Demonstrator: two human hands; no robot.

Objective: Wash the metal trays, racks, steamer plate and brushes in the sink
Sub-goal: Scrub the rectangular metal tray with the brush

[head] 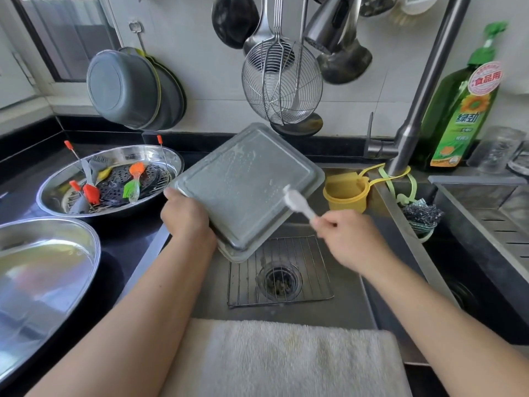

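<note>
Bright window daylight; edges warped, slight blur.

A pale tiled wall [200, 90] rises behind a black countertop [126, 239], with perhaps a daylit window [57, 32] at left.

Tray [243, 184]: dull grey metal, matt, soapy film on it. Wire rack [309, 270]: bright thin metal rods. Round basin [171, 159]: polished metal, mirror-glossy. Tabletop [134, 233]: black, glossy. Towel [286, 359]: white terry cloth, rough nap. Yellow cup [343, 196]: matt plastic. Brush [297, 203] handle: white plastic.
</note>
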